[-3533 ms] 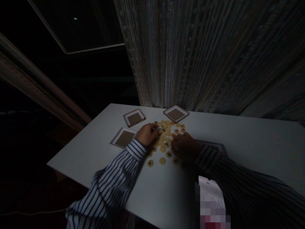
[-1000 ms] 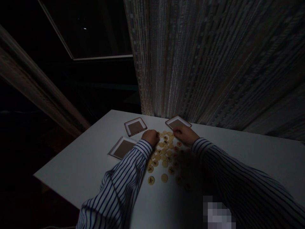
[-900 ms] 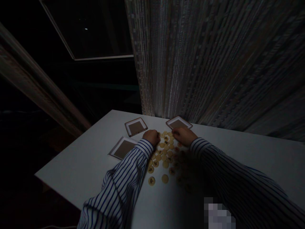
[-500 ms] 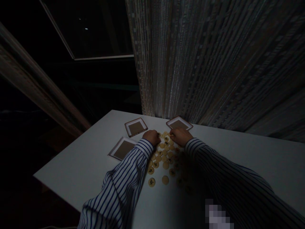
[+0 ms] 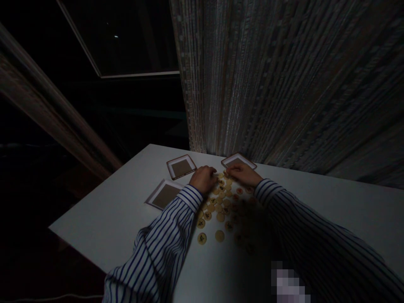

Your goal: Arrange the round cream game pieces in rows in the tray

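Note:
Round pale Chinese chess pieces [image 5: 220,216] lie spread over the white table [image 5: 107,219]; some show black or red characters, others are blank side up. At the far left edge of the spread rests my left hand [image 5: 203,180], its fingers loosely apart over the pieces and partly hidden from me. My right hand [image 5: 243,174] pinches a Chinese chess piece [image 5: 225,173] between thumb and fingers at the far end of the spread. Shadow from my right arm darkens several pieces on the near right.
Three shallow trays or frames with brown centres stand around the pieces: one [image 5: 171,167] at the back left, one [image 5: 156,201] left of my forearm, and one [image 5: 223,161] behind my right hand. A string curtain [image 5: 252,84] hangs along the table's back edge.
My left hand has loosened from a closed shape, its fingers now further apart. My right hand has shifted slightly right, uncovering red-marked pieces below it.

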A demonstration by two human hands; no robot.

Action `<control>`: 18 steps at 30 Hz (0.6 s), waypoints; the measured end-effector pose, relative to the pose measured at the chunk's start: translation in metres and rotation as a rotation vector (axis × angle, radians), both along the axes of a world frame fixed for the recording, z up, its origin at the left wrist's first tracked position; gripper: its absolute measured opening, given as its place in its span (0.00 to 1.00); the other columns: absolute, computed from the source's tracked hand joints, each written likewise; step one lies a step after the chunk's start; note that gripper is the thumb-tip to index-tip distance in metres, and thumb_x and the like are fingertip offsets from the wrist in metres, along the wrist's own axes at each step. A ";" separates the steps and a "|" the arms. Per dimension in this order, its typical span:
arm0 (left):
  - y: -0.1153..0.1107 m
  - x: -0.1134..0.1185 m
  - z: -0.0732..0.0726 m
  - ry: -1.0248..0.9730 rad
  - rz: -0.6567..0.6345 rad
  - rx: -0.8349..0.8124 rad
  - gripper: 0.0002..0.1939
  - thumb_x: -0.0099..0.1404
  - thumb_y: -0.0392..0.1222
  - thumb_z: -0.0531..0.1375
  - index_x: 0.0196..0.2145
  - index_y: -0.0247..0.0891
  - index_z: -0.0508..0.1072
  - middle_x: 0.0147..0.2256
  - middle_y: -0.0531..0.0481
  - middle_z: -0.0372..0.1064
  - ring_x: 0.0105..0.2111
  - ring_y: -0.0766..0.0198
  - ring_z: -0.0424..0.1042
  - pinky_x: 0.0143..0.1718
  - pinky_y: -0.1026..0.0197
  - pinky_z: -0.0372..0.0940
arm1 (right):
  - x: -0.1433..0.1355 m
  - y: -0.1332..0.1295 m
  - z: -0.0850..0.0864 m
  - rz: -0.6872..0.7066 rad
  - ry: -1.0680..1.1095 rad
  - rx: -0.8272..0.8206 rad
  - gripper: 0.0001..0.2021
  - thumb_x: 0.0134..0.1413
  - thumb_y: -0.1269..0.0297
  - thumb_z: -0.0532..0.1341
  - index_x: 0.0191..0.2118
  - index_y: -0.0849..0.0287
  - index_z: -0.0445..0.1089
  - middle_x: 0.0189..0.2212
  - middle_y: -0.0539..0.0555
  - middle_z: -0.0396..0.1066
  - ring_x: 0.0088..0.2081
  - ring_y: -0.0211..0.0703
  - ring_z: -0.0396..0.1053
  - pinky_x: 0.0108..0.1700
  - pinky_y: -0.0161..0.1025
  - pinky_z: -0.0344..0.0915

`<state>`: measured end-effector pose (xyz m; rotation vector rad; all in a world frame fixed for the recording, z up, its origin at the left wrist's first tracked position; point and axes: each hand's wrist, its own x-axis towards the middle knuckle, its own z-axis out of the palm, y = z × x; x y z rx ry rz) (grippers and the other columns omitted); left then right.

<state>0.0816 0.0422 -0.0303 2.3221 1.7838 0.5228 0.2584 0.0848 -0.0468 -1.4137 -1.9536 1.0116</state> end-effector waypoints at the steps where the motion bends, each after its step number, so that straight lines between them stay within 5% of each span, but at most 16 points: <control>1: -0.001 0.001 0.001 -0.013 -0.006 0.011 0.16 0.58 0.41 0.58 0.43 0.35 0.72 0.40 0.43 0.72 0.42 0.57 0.69 0.45 0.59 0.62 | 0.001 0.000 0.001 -0.008 0.048 -0.026 0.12 0.46 0.59 0.56 0.31 0.62 0.70 0.23 0.49 0.70 0.24 0.35 0.64 0.27 0.33 0.60; 18: -0.010 0.019 0.003 -0.194 -0.112 0.173 0.15 0.58 0.42 0.59 0.43 0.37 0.71 0.39 0.46 0.72 0.41 0.59 0.69 0.45 0.59 0.63 | 0.002 -0.018 0.019 -0.001 0.403 -0.266 0.10 0.42 0.59 0.59 0.28 0.61 0.68 0.15 0.44 0.60 0.15 0.28 0.51 0.16 0.29 0.45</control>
